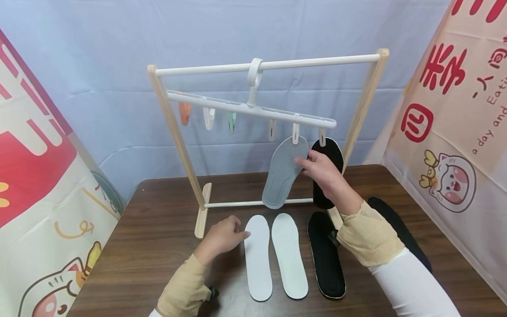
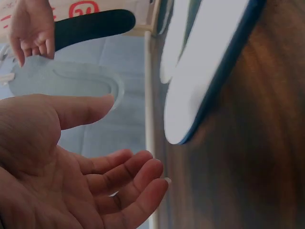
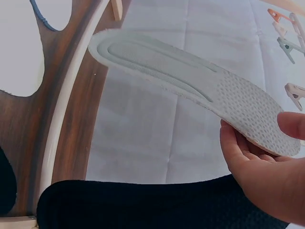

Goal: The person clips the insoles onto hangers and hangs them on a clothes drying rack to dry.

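My right hand (image 1: pixel 325 171) pinches the upper edge of a grey insole (image 1: pixel 280 176) between thumb and fingers. The top of this insole meets a white clip (image 1: pixel 295 133) under the hanger bar; whether the clip bites it cannot be told. Beside it a black insole (image 1: pixel 332 154) hangs from another clip (image 1: pixel 322 137), partly behind the hand. My left hand (image 1: pixel 223 237) hovers with loosely bent fingers by a white insole (image 1: pixel 258 259) on the table; in the left wrist view, nothing lies in its palm (image 2: pixel 43 167). A second white insole (image 1: pixel 290 259) lies alongside.
A white hanger bar (image 1: pixel 237 107) hooks over a wood-ended rack (image 1: pixel 321 61). Its orange clip (image 1: pixel 184 113), white clip (image 1: pixel 209 118), green clip (image 1: pixel 231 122) and beige clip (image 1: pixel 272 130) hold nothing. Black insoles (image 1: pixel 326 259) lie on the brown table (image 1: pixel 158 211), one under the right forearm.
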Demonstrator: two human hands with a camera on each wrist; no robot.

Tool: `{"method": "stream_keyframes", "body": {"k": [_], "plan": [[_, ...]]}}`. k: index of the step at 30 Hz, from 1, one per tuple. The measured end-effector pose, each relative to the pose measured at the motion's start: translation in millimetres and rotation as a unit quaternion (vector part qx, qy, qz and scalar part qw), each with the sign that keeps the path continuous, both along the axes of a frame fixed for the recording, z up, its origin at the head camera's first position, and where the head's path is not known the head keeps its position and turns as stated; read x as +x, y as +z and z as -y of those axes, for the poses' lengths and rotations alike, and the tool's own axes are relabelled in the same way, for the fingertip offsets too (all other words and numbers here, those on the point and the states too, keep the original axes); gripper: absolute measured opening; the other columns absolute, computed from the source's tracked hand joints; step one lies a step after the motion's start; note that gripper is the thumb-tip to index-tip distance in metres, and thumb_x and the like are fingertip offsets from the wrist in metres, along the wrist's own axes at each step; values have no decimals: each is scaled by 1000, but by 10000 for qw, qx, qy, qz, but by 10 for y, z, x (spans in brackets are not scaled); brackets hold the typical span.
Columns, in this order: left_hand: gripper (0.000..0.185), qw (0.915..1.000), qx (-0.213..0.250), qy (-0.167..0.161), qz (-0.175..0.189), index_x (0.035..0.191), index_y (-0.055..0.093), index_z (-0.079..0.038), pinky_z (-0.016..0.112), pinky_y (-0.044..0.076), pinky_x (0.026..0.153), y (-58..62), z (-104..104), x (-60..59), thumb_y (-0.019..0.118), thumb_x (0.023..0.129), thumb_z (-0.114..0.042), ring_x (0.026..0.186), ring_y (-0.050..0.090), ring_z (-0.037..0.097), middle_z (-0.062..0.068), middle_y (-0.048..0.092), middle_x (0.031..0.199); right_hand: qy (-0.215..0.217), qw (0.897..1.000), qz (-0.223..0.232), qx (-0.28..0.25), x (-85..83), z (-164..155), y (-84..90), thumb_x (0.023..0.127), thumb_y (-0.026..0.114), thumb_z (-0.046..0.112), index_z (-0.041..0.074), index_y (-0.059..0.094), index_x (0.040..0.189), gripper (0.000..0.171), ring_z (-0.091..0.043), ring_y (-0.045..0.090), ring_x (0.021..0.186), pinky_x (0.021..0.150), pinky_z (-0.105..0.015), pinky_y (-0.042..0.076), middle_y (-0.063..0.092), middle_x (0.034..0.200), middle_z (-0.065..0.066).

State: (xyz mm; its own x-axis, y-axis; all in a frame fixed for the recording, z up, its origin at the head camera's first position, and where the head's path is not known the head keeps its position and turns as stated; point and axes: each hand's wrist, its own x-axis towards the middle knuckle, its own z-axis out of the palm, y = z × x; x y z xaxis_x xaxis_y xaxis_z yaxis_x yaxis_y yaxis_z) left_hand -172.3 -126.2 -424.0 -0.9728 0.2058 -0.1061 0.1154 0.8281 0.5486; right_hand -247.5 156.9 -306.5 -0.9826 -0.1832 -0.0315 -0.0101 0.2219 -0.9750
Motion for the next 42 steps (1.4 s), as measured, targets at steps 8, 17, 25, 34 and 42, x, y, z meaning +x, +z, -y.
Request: {"method": "stream_keyframes", "body": {"k": [8, 17, 25, 34, 42], "plan": [[41, 9998, -144, 17, 152, 113, 65, 1, 40, 50, 75, -82, -29, 52, 70, 94, -36, 81, 61, 20, 3, 65, 89, 88, 9995, -3, 306, 8, -29, -78, 107, 50, 17, -5, 34, 152, 53, -36, 47, 138, 116, -48, 35, 45, 151, -25], [42, 9982, -470, -77, 358, 106, 67, -1, 44, 52, 81, -138, -58, 77, 77, 87, -37, 90, 66, 29, 10, 71, 98, 153, 9990, 115, 408, 45, -107, -158, 107, 49, 17, -6, 30, 154, 56, -37, 42, 142, 116, -47, 35, 39, 155, -25], [29, 9963, -744, -97, 419, 81, 68, -12, 38, 49, 70, -167, -67, 109, 75, 88, -40, 76, 59, 21, 1, 67, 80, 288, 9962, 285, 769, 74, -160, -230, 107, 47, 21, -7, 30, 154, 56, -41, 42, 141, 117, -50, 32, 38, 155, -26], [47, 9948, -901, -95, 456, 56, 57, -17, 35, 42, 61, -208, -79, 113, 70, 91, -44, 64, 49, 20, 0, 54, 62, 523, 9927, 347, 1030, 91, -193, -308, 107, 47, 19, -12, 37, 147, 52, -44, 44, 139, 115, -50, 36, 43, 149, -31], [44, 9955, -710, -59, 630, 64, 64, -13, 33, 40, 54, -231, -86, 109, 73, 89, -48, 54, 51, 18, 0, 56, 60, 892, 9848, 358, 1450, 105, -230, -339, 108, 46, 19, -15, 39, 145, 51, -43, 52, 132, 111, -49, 41, 51, 142, -33]]}}
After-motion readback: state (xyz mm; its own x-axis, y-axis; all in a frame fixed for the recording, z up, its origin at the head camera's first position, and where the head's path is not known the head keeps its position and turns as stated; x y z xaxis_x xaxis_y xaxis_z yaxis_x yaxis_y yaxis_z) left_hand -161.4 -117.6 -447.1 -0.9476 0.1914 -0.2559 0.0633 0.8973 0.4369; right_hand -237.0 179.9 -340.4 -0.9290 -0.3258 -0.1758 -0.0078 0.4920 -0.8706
